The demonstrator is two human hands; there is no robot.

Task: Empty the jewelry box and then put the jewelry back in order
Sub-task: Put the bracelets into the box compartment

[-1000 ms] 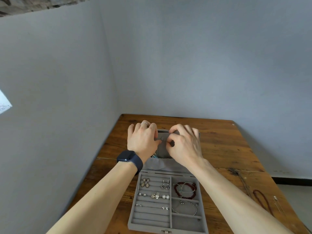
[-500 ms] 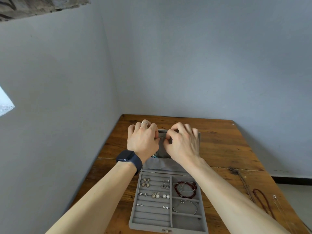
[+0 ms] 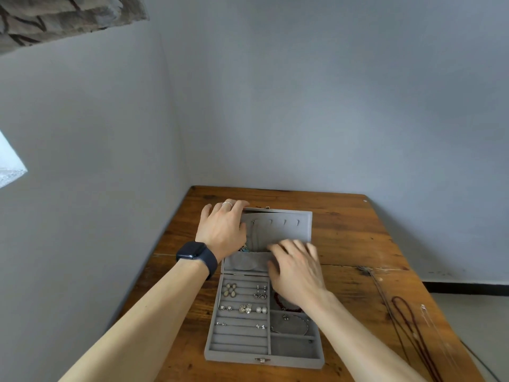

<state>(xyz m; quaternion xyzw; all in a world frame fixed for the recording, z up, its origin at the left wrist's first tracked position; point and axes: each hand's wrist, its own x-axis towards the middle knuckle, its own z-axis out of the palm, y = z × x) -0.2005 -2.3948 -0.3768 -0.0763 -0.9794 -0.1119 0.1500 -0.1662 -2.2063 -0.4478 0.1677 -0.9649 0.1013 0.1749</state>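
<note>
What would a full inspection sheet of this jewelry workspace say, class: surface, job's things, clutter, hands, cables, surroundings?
Surface: wooden table, scuffed.
Job's things: grey jewelry box open, lid flat; earrings in left rows; red bracelet, silver bangle in right compartments; necklaces on table, right.
Clutter: nothing seen.
Hands: left hand rests on lid's far-left corner; right hand open over lid pocket, blurred.
Cables: nothing seen.
Surroundings: grey walls meeting in a corner.
</note>
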